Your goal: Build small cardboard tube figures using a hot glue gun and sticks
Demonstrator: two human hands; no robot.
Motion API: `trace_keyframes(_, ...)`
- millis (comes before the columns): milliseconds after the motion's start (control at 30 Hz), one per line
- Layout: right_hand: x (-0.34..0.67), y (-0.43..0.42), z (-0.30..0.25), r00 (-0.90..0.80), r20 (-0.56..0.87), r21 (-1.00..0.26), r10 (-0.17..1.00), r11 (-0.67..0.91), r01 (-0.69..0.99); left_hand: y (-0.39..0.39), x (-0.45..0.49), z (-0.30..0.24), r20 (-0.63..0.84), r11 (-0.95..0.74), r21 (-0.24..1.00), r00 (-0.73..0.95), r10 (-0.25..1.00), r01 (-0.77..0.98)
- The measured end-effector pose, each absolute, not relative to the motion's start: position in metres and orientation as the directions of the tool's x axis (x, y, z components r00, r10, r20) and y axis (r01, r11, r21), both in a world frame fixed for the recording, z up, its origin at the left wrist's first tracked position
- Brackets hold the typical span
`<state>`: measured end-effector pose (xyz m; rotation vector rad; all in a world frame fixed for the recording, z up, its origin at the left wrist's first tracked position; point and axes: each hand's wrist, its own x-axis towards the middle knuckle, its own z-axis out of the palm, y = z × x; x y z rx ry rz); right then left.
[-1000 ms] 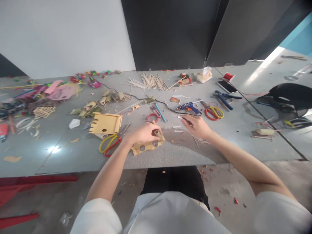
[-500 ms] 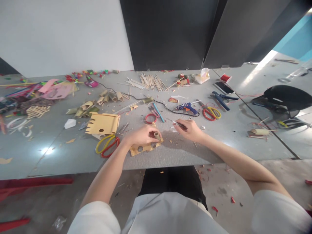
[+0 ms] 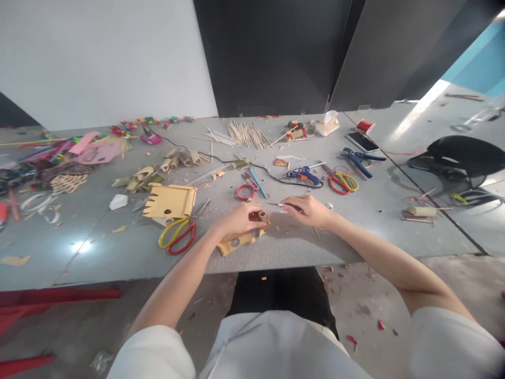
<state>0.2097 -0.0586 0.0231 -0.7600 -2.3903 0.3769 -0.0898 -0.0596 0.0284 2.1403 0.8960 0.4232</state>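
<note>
Hands are working close together near the front edge of the table. Left hand is pinching a short bamboo tube over a holed tan piece. Right hand is pinching a thin pointed tool, which is lying level with its tip pointing left, just beside the tube.

The short bamboo tube is a tan hollow stub, tipped so its open end shows, pinched in the left hand just below the red ring. Under it lies the tan perforated sheet, a round hole showing, farther below the ring. The thin metal tool, slender, silvery and nearly level, juts from the right hand, down and right of the ring.
</note>
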Motion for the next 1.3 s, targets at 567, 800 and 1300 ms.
trace_keyframes(567, 0.220, -0.052, 0.025, -0.893, 0.327, -0.011, 0.310, 0.946, 0.325, -0.051, -0.089, 0.010, 0.036, -0.502, 0.741, 0.719, 0.694, 0.447)
trace_keyframes(800, 0.223, -0.058, 0.038, -0.865, 0.260, -0.085, 0.428, 0.903, 0.421, -0.056, -0.096, 0.022, -0.009, -0.413, 0.798, 0.695, 0.719, 0.438)
trace_keyframes(1300, 0.192, -0.187, 0.038, -0.707, 0.202, -0.064, 0.678, 0.729, 0.681, -0.062, -0.086, 0.020, 0.143, -0.392, 0.874, 0.618, 0.773, 0.288)
